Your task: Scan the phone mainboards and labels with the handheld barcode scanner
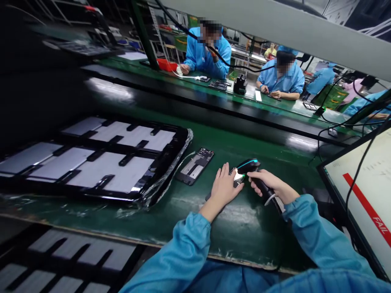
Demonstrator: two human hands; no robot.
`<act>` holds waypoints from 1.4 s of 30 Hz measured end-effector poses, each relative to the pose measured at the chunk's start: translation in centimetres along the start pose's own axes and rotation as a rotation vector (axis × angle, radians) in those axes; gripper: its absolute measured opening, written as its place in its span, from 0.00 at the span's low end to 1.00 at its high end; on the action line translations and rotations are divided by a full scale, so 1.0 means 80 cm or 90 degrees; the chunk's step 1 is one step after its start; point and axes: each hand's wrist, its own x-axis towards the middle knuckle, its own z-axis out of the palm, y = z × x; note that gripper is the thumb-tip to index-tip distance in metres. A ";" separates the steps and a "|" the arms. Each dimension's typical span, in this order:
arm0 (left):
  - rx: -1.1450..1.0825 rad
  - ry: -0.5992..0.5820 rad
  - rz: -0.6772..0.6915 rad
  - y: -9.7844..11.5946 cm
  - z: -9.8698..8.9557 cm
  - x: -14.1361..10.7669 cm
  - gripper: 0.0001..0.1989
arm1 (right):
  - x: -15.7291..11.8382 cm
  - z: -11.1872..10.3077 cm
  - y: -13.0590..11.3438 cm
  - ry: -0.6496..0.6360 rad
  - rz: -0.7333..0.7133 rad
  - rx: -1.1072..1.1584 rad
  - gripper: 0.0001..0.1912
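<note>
My right hand [268,184] is wrapped around the handle of a black barcode scanner [249,164] with a blue stripe on its head. White light and a green spot from the scanner fall on a phone chassis [239,182] with exposed inner parts. My left hand [224,185] lies over this chassis with its fingers stretched out, covering most of it. To the left, a second open phone chassis [195,167] rests by itself on the green table [244,228], its circuit board facing up.
At left stands a black tray [180,142] wrapped in clear film, with pale rectangular pieces in its slots. Another such tray [76,264] sits below the table edge. A monitor [363,183] at right reads FAIL. Co-workers [207,53] in blue sit across the bench.
</note>
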 end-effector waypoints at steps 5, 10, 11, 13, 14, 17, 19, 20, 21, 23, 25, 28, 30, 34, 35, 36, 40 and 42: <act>-0.006 -0.006 -0.004 0.001 -0.001 0.000 0.33 | 0.002 0.001 0.000 -0.006 -0.005 0.010 0.15; -0.014 -0.015 -0.008 0.000 0.001 0.001 0.34 | 0.008 0.000 0.002 -0.014 -0.002 0.016 0.16; -0.016 -0.014 -0.008 0.000 0.001 0.001 0.34 | 0.009 0.000 0.002 -0.014 0.000 0.018 0.16; -0.018 -0.010 -0.008 0.000 0.002 0.000 0.33 | 0.009 -0.001 0.003 -0.015 -0.002 0.023 0.15; -0.018 -0.007 -0.008 0.000 0.002 0.000 0.33 | 0.009 -0.002 0.003 -0.016 -0.004 0.026 0.15; -0.015 -0.002 -0.004 0.000 0.001 0.000 0.32 | 0.007 -0.003 0.004 -0.018 -0.015 0.036 0.14; -0.010 0.000 -0.003 0.000 0.000 0.000 0.32 | 0.005 -0.003 0.004 -0.020 -0.021 0.042 0.14; -0.008 0.001 -0.003 0.001 -0.001 0.000 0.32 | 0.005 -0.004 0.005 -0.022 -0.024 0.045 0.14; -0.006 0.001 -0.003 0.001 -0.001 0.000 0.32 | 0.004 -0.004 0.005 -0.023 -0.026 0.048 0.14; -0.005 0.001 -0.003 0.001 -0.001 0.000 0.32 | 0.004 -0.004 0.006 -0.024 -0.028 0.052 0.14; -0.004 0.002 -0.002 0.000 0.000 -0.001 0.32 | 0.003 -0.004 0.007 -0.023 -0.030 0.056 0.14; 0.001 0.005 0.000 0.000 0.001 -0.001 0.32 | 0.002 -0.004 0.007 -0.024 -0.033 0.059 0.14; 0.004 0.006 0.000 0.000 0.002 -0.001 0.32 | 0.001 -0.003 0.007 -0.025 -0.035 0.061 0.14; 0.004 0.009 0.001 0.000 0.002 -0.001 0.32 | 0.000 -0.004 0.008 -0.024 -0.041 0.070 0.14; 0.004 0.009 0.002 0.000 0.001 -0.001 0.32 | -0.001 -0.004 0.008 -0.025 -0.044 0.072 0.14; 0.003 0.008 0.002 0.000 0.001 0.000 0.32 | -0.001 -0.004 0.010 -0.025 -0.046 0.075 0.14; -0.008 -0.001 0.002 0.000 0.000 0.000 0.33 | -0.001 -0.005 0.016 -0.030 -0.051 0.084 0.14; -0.013 -0.002 0.001 0.000 0.000 0.000 0.33 | -0.001 -0.005 0.019 -0.030 -0.056 0.088 0.14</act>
